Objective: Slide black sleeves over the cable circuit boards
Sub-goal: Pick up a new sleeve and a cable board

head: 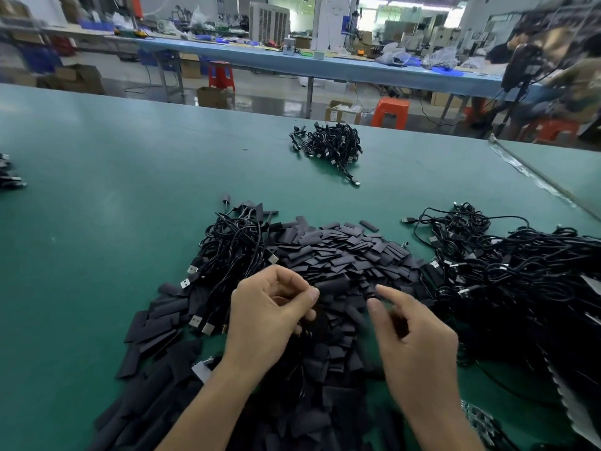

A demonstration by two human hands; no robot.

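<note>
A big heap of flat black sleeves (341, 255) covers the green table (97, 222) in front of me. Black cables with USB plugs lie tangled at its left (227, 252) and in a larger mass at its right (520, 271). My left hand (270, 310) hovers over the heap with its fingers curled and thumb meeting forefinger, and a dark coiled cable (312, 325) shows under it. My right hand (413, 336) is blurred, with thumb and forefinger spread apart just above the sleeves. No circuit board is plainly visible.
A separate small pile of cables (328, 146) lies farther back on the table. More dark parts sit at the far left edge (9, 177). A taped seam (536, 177) runs along the right. Beyond the table are benches, orange stools (390, 112) and a seated person (572, 86).
</note>
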